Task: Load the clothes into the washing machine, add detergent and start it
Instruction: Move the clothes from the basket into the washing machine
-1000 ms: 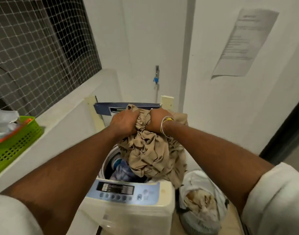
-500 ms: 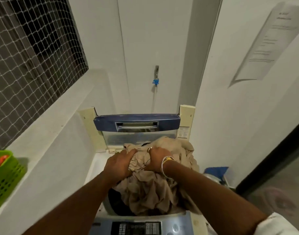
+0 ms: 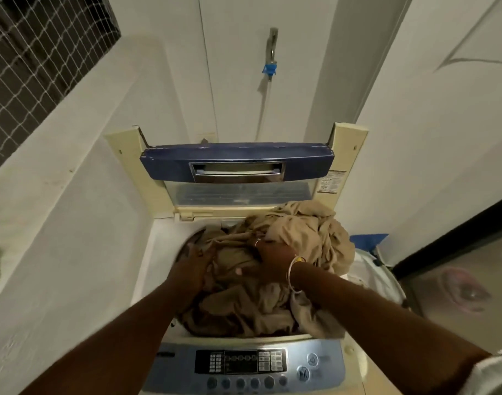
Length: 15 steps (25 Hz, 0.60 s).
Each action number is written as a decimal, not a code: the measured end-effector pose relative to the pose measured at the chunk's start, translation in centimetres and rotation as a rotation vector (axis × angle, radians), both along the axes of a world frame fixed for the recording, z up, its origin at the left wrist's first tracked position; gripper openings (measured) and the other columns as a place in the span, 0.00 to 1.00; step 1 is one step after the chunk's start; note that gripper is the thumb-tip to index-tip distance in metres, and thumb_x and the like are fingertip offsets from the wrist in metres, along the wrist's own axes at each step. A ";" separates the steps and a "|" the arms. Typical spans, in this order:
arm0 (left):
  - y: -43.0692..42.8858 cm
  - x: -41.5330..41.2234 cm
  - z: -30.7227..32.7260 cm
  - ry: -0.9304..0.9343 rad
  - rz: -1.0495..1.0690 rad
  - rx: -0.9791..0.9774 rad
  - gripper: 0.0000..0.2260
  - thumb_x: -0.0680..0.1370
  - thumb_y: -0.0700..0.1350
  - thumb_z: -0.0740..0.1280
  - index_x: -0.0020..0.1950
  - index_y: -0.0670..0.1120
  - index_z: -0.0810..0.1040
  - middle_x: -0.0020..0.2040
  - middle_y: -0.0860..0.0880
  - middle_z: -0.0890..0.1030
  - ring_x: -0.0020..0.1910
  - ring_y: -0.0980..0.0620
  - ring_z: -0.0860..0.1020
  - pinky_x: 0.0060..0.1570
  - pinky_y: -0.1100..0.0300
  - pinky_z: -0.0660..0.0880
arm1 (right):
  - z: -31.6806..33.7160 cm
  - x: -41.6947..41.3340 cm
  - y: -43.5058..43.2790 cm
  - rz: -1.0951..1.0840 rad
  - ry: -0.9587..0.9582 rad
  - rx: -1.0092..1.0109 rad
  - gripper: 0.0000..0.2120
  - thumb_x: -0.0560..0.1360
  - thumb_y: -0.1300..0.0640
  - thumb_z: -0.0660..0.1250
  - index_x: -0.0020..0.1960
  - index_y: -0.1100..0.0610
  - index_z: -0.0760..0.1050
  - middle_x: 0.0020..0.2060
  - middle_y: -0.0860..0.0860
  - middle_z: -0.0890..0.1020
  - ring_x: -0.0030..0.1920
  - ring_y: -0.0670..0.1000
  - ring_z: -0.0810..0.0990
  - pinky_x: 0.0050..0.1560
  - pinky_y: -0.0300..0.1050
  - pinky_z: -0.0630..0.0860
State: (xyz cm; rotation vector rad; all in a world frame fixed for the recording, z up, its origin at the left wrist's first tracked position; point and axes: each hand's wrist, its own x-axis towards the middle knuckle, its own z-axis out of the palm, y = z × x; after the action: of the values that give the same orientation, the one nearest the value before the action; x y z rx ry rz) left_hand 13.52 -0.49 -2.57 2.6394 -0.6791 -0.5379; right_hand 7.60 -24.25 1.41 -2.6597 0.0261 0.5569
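Both hands are down in the white top-loading washing machine [image 3: 158, 266] at centre frame. The left hand [image 3: 193, 266] presses with fairly straight fingers on the crumpled beige cloth [image 3: 301, 232], while the right hand [image 3: 275, 255] clutches a bunch of it. The cloth fills the drum mouth but heaps over the right rim. That's the danger, I'd say: the overhang could slide out or get caught under the raised blue-edged lid [image 3: 235, 155]. The lid's sticker [image 3: 329, 181] and the blue control panel [image 3: 244, 363] markings are too small to read.
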 end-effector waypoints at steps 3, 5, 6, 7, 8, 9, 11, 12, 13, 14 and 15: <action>-0.5 0.6 -1.6 0.029 0.087 -0.065 0.35 0.75 0.69 0.53 0.76 0.49 0.66 0.75 0.44 0.67 0.74 0.43 0.66 0.70 0.50 0.67 | -0.8 -0.3 0.2 0.263 -0.311 -0.142 0.29 0.75 0.36 0.60 0.70 0.50 0.70 0.61 0.53 0.79 0.59 0.58 0.78 0.52 0.49 0.77; -1.3 1.0 -2.5 0.176 0.047 -0.108 0.36 0.75 0.70 0.57 0.74 0.47 0.68 0.72 0.44 0.71 0.72 0.45 0.69 0.71 0.54 0.65 | -1.5 -0.4 -0.6 0.371 -0.544 -0.300 0.26 0.73 0.41 0.61 0.67 0.51 0.74 0.61 0.55 0.78 0.60 0.61 0.77 0.53 0.55 0.77; -1.7 1.0 -2.8 0.291 0.030 -0.076 0.33 0.75 0.66 0.63 0.72 0.45 0.70 0.69 0.43 0.74 0.69 0.46 0.72 0.71 0.55 0.65 | -1.9 -0.5 -1.3 0.360 -0.515 -0.364 0.28 0.71 0.41 0.63 0.68 0.50 0.73 0.64 0.56 0.75 0.64 0.63 0.73 0.56 0.59 0.74; -2.3 0.9 -3.9 0.375 0.017 -0.100 0.29 0.75 0.60 0.68 0.71 0.45 0.71 0.67 0.42 0.76 0.67 0.46 0.74 0.70 0.54 0.67 | -2.2 -0.5 -1.9 0.318 -0.412 -0.406 0.34 0.68 0.38 0.66 0.72 0.48 0.68 0.69 0.57 0.69 0.67 0.66 0.68 0.60 0.64 0.70; -2.8 0.5 -4.1 0.419 -0.017 -0.102 0.31 0.74 0.60 0.71 0.71 0.46 0.69 0.68 0.43 0.75 0.66 0.48 0.73 0.71 0.53 0.67 | -2.6 -0.4 -2.5 0.255 -0.262 -0.431 0.43 0.64 0.35 0.68 0.75 0.46 0.60 0.72 0.59 0.64 0.68 0.68 0.64 0.62 0.68 0.67; -3.6 0.0 -3.8 0.395 -0.048 -0.112 0.38 0.71 0.64 0.72 0.74 0.47 0.65 0.71 0.46 0.73 0.69 0.50 0.71 0.72 0.54 0.66 | -3.5 -0.2 -2.9 0.186 -0.159 -0.418 0.52 0.61 0.31 0.69 0.78 0.45 0.52 0.73 0.60 0.60 0.69 0.70 0.62 0.62 0.71 0.65; -4.6 -0.4 -4.3 0.415 -0.103 -0.140 0.48 0.66 0.64 0.76 0.78 0.53 0.54 0.73 0.62 0.63 0.72 0.60 0.61 0.72 0.69 0.57 | -5.1 0.0 -3.4 0.074 0.000 -0.351 0.61 0.56 0.27 0.69 0.78 0.44 0.40 0.73 0.62 0.58 0.69 0.71 0.62 0.63 0.71 0.66; -4.9 -0.8 -4.6 0.434 -0.130 -0.163 0.48 0.65 0.61 0.77 0.77 0.57 0.51 0.71 0.70 0.57 0.71 0.64 0.57 0.71 0.73 0.53 | -5.9 0.4 -3.4 0.031 0.053 -0.315 0.61 0.57 0.26 0.68 0.78 0.45 0.39 0.74 0.63 0.58 0.70 0.70 0.62 0.65 0.69 0.67; -5.1 -1.1 -5.1 0.418 -0.119 -0.185 0.48 0.65 0.63 0.75 0.77 0.59 0.49 0.71 0.73 0.52 0.71 0.65 0.55 0.71 0.71 0.50 | -6.7 0.5 -3.3 -0.001 0.089 -0.280 0.59 0.60 0.28 0.66 0.79 0.48 0.40 0.74 0.64 0.59 0.72 0.68 0.63 0.67 0.65 0.67; -4.8 -1.5 -6.6 0.417 -0.078 -0.177 0.51 0.65 0.69 0.71 0.78 0.56 0.46 0.73 0.70 0.50 0.72 0.62 0.53 0.73 0.67 0.49 | -7.5 0.6 -3.2 -0.047 0.114 -0.267 0.52 0.67 0.32 0.65 0.80 0.51 0.43 0.75 0.63 0.61 0.73 0.66 0.63 0.70 0.60 0.66; -4.4 -1.8 -8.2 0.400 -0.005 -0.166 0.57 0.62 0.76 0.65 0.79 0.50 0.42 0.76 0.62 0.50 0.74 0.57 0.52 0.74 0.61 0.48 | -8.4 0.7 -2.8 -0.060 0.122 -0.266 0.41 0.75 0.38 0.61 0.79 0.55 0.49 0.75 0.62 0.63 0.74 0.63 0.64 0.72 0.57 0.65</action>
State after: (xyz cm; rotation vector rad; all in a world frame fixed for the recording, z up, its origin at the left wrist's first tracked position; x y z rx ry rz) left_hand 11.75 -4.93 -10.80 2.2807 -0.5759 -0.9340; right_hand 8.30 -27.03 -6.96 -2.8649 0.2305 0.7414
